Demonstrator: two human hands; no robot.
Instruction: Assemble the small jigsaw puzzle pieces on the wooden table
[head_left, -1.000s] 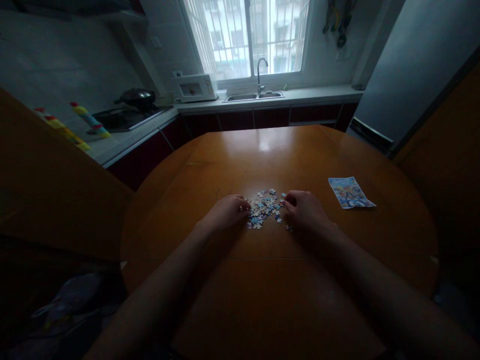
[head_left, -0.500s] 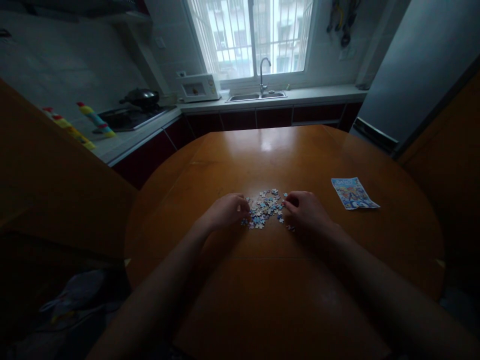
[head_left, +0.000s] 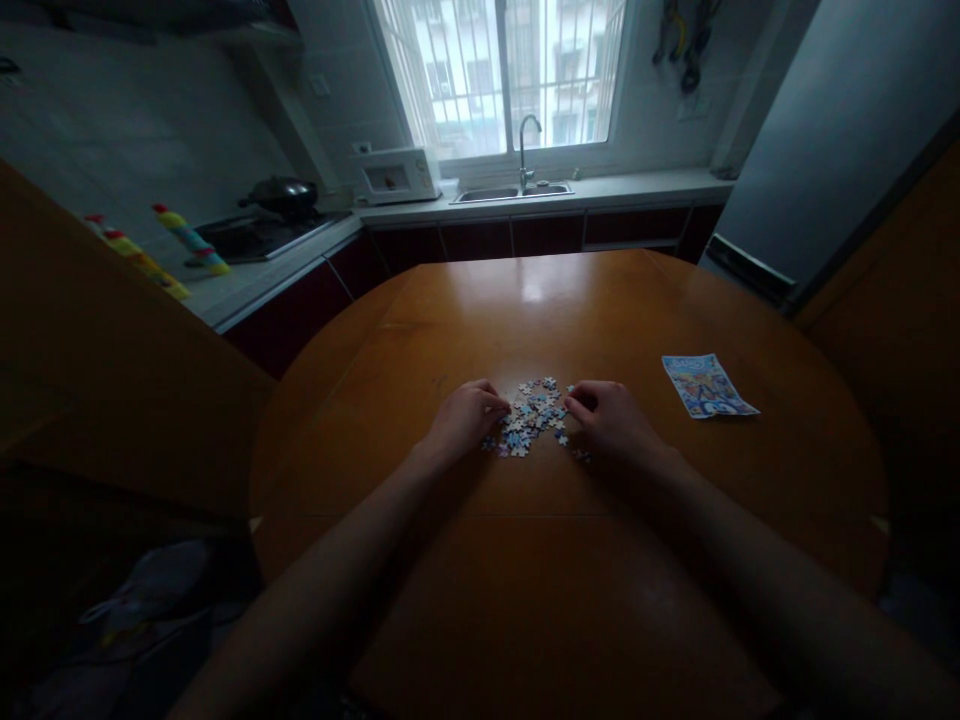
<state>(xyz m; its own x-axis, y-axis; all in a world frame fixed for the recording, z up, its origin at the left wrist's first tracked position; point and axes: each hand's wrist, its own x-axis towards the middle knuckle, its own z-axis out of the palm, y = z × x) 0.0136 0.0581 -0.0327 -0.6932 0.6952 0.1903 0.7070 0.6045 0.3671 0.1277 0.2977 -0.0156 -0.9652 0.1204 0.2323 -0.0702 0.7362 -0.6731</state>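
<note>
Puzzle pieces (head_left: pixel 519 439) heaped loose, none visibly joined. Left hand (head_left: pixel 465 418), right hand (head_left: pixel 613 416) curled alongside; can't tell whether pinching.

Table (head_left: pixel 600 320): wood, smooth, varnished look, glossiest toward far edge. Puzzle pieces (head_left: pixel 534 410) on table: look like cardboard, mostly matt. Sheet (head_left: pixel 705 385) on table's right part: thin printed paper, slightly uneven. Fridge (head_left: pixel 840 150) beyond table's right edge: smooth, grey, metal-looking, soft sheen. Sink (head_left: pixel 487 196) and tap (head_left: pixel 523 155) beyond table's far edge: shiny metal. Microwave (head_left: pixel 394 176) beyond table's far left: smooth white casing. Pot (head_left: pixel 289 195), farther left of table: dark, glossy.
</note>
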